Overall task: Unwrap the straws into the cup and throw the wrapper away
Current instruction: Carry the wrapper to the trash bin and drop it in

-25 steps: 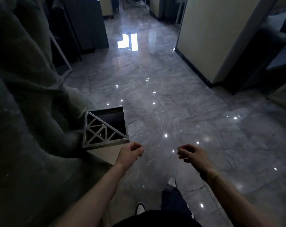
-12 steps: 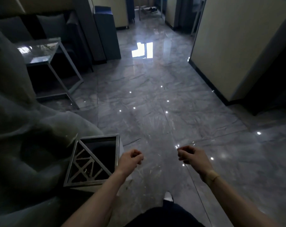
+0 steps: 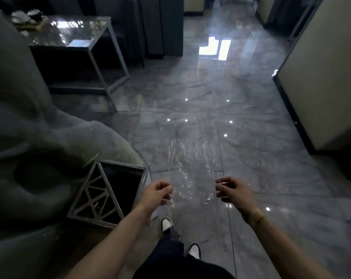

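Wider view than half a second back: floor (image 3: pixel 221 127) fills more of the frame, table (image 3: pixel 74 35) at upper left now shows its whole glossy top, bin (image 3: pixel 108 193) sits nearer the left hand than before. Polished grey marble tiles, veined, dotted with small light reflections and one bright window glare farther off. Big rounded grey upholstered seat (image 3: pixel 26 127) along the left side, soft and matte, crowding the bin's far corner. Cream wall panel (image 3: pixel 327 77) with dark skirting on the right. Table glass-topped on a thin metal frame, with small pale cups at its far end — too blurred to tell more.

Bin square, metal-rimmed, half the top open and dark, half covered by a lattice of slanting metal bars. Standing on the floor just left of the left hand.

Wrapper (image 3: pixel 190 174) — clear crinkled film, barely visible against the tiles, stretched between both hands and spreading forward above the floor, not yet in the bin. More visible now than earlier.

Left hand (image 3: pixel 156 193) curled, fingers pinching the film's left edge. Right hand (image 3: pixel 231 191) curled likewise on the right edge, thin band at the wrist. Below, dark trousers and two white-toed shoes (image 3: pixel 193 250).
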